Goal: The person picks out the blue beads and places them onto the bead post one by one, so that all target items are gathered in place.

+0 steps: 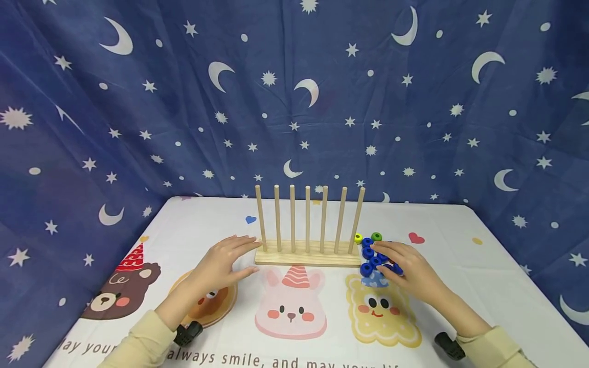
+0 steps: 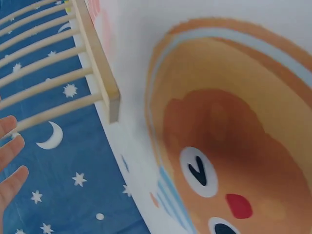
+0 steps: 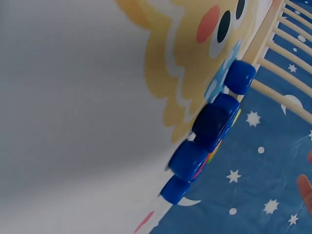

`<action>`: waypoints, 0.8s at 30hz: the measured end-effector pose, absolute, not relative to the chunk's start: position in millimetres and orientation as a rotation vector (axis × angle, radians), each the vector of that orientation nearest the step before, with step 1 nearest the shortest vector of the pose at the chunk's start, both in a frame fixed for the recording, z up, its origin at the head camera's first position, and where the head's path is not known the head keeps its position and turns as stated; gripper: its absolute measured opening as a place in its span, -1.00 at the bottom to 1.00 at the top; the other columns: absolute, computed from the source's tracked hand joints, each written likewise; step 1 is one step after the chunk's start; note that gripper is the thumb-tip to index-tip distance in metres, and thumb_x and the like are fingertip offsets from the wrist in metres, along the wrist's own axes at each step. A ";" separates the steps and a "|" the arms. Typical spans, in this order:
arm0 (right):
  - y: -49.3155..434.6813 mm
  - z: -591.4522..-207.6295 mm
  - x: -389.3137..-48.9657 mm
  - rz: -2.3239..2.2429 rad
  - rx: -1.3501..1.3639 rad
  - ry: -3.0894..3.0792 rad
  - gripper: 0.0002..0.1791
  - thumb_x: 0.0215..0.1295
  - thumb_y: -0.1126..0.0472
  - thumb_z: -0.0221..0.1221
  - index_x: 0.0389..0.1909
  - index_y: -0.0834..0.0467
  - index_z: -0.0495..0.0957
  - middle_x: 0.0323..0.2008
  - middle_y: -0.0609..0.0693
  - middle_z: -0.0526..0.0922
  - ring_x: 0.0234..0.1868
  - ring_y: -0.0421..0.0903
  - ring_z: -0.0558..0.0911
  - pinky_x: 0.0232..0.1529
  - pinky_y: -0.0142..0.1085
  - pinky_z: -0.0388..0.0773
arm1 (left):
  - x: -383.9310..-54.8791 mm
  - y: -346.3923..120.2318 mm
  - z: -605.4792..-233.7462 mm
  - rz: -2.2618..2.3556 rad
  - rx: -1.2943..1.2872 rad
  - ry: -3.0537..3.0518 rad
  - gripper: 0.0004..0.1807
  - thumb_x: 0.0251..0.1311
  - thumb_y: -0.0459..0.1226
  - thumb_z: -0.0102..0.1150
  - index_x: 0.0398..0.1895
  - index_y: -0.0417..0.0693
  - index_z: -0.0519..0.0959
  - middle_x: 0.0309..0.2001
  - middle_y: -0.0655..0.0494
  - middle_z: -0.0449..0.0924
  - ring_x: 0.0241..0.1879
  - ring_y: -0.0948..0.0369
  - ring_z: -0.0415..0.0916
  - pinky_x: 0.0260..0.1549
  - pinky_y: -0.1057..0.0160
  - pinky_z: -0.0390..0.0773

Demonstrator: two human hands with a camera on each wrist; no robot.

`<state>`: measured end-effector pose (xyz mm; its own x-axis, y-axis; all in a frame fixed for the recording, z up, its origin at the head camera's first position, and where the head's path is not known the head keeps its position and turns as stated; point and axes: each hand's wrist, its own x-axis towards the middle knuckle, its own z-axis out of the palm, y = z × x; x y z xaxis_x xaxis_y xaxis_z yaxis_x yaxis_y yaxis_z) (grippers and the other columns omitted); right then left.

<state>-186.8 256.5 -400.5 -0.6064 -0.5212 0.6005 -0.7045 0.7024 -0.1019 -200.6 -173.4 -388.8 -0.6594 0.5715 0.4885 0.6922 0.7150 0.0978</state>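
Our left arm (image 1: 177, 305) and right arm (image 1: 462, 316) reach forward and inward; our left hand (image 1: 225, 261) has its fingers (image 2: 13, 185) nearly straight, our right hand (image 1: 408, 268) seems loosely bent, thumbs apart, right fingertips (image 3: 305, 186) barely in the wrist view

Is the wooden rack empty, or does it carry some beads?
Empty: the rack shows seven bare pegs; the blue beads lie beside it.

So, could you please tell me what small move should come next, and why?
The right hand should probably pinch one of the blue beads next: it is right by them, and all seven pegs on the wooden base stand bare.
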 end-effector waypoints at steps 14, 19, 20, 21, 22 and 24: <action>279.8 -405.3 -194.0 0.391 0.801 -2.463 -0.43 -0.17 0.33 0.44 -0.02 0.24 0.57 -0.05 0.16 0.64 -0.04 0.15 0.59 -0.07 0.14 0.52 | -218.5 -183.3 -402.3 -0.471 -0.793 -2.742 -0.50 0.16 -0.09 0.22 0.16 -0.07 0.52 0.19 -0.12 0.49 0.18 -0.09 0.45 0.13 -0.12 0.45; 284.8 -405.7 -196.9 0.375 0.792 -2.481 -0.47 -0.13 0.34 0.41 -0.02 0.25 0.56 -0.06 0.18 0.64 -0.06 0.16 0.60 -0.09 0.13 0.52 | -228.2 -185.7 -405.0 -0.522 -0.794 -2.791 -0.45 0.16 -0.12 0.23 0.22 -0.10 0.45 0.19 -0.16 0.48 0.20 -0.11 0.41 0.17 -0.13 0.41; 285.5 -405.7 -197.8 0.377 0.796 -2.478 -0.48 -0.12 0.35 0.40 -0.02 0.26 0.56 -0.07 0.18 0.64 -0.07 0.16 0.61 -0.10 0.13 0.52 | -230.3 -185.6 -405.7 -0.531 -0.797 -2.802 -0.44 0.16 -0.12 0.24 0.23 -0.11 0.44 0.18 -0.17 0.49 0.20 -0.12 0.41 0.17 -0.13 0.41; 286.2 -405.9 -199.0 0.376 0.799 -2.474 -0.48 -0.12 0.35 0.40 -0.03 0.26 0.56 -0.08 0.18 0.65 -0.08 0.16 0.61 -0.11 0.12 0.53 | -232.5 -185.3 -406.7 -0.541 -0.803 -2.814 -0.43 0.16 -0.13 0.24 0.23 -0.12 0.44 0.17 -0.18 0.49 0.19 -0.13 0.41 0.17 -0.13 0.40; 286.9 -406.1 -200.5 0.381 0.803 -2.469 -0.49 -0.12 0.35 0.40 -0.03 0.27 0.56 -0.08 0.18 0.65 -0.09 0.16 0.62 -0.12 0.12 0.54 | -234.8 -184.8 -407.7 -0.549 -0.810 -2.825 -0.43 0.16 -0.13 0.24 0.23 -0.13 0.44 0.16 -0.18 0.50 0.19 -0.13 0.42 0.17 -0.13 0.40; 288.4 -406.4 -203.5 0.384 0.809 -2.466 -0.49 -0.12 0.36 0.40 -0.04 0.28 0.56 -0.10 0.18 0.66 -0.11 0.15 0.63 -0.14 0.11 0.56 | -239.6 -183.3 -409.9 -0.561 -0.833 -2.842 -0.43 0.16 -0.14 0.24 0.22 -0.16 0.44 0.15 -0.19 0.51 0.18 -0.14 0.42 0.18 -0.12 0.40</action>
<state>-203.5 288.4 -406.4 -0.6914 -0.4691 0.5494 -0.6140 0.7824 -0.1047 -239.6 -183.3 -409.9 -0.8399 0.4952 0.2222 0.5425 0.7789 0.3147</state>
